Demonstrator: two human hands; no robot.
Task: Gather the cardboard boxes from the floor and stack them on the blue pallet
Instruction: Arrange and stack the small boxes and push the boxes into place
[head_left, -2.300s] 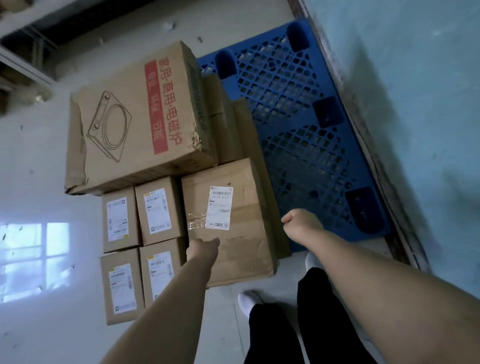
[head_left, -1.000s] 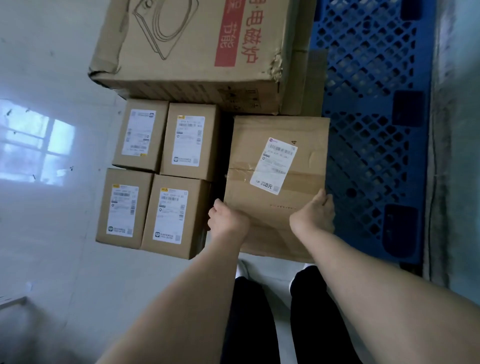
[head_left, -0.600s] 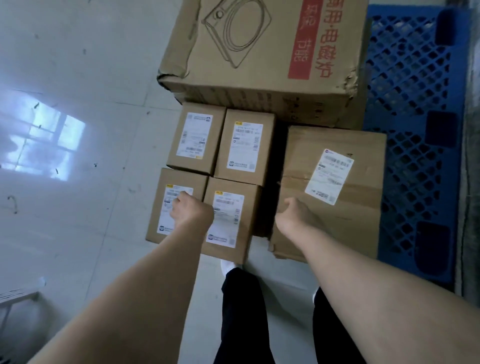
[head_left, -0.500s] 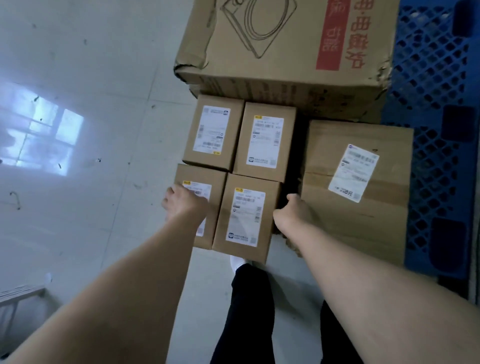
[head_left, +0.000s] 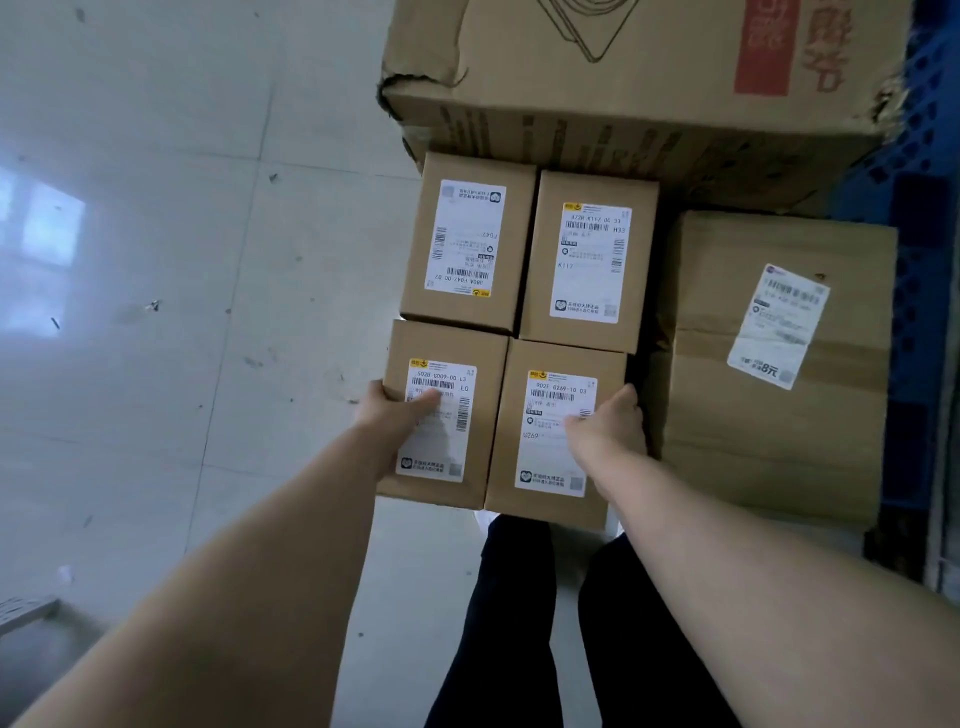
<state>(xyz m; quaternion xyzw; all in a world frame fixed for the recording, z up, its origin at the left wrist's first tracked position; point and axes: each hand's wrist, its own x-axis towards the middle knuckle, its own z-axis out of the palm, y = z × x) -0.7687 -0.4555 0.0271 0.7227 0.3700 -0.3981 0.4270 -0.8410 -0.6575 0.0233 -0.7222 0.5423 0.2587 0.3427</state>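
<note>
Several small labelled cardboard boxes stand in a two-by-two block on the floor. My left hand (head_left: 395, 413) clasps the outer left side of the near-left small box (head_left: 441, 457), thumb on its label. My right hand (head_left: 610, 428) clasps the right side of the near-right small box (head_left: 545, 467), fingers down in the gap beside it. Behind them stand the far-left small box (head_left: 467, 239) and the far-right small box (head_left: 589, 260). A medium taped box (head_left: 779, 415) lies to the right. The blue pallet (head_left: 919, 218) shows along the right edge.
A big printed carton (head_left: 623, 104) with a torn corner lies behind the small boxes, against the pallet. Pale tiled floor (head_left: 182, 312) spreads to the left. My black-trousered legs (head_left: 519, 623) stand just below the boxes. A grey metal piece (head_left: 26, 613) sits at lower left.
My hands left the medium box and shifted left to the two near small boxes, now clasping their outer sides. The view dropped closer to the boxes.
</note>
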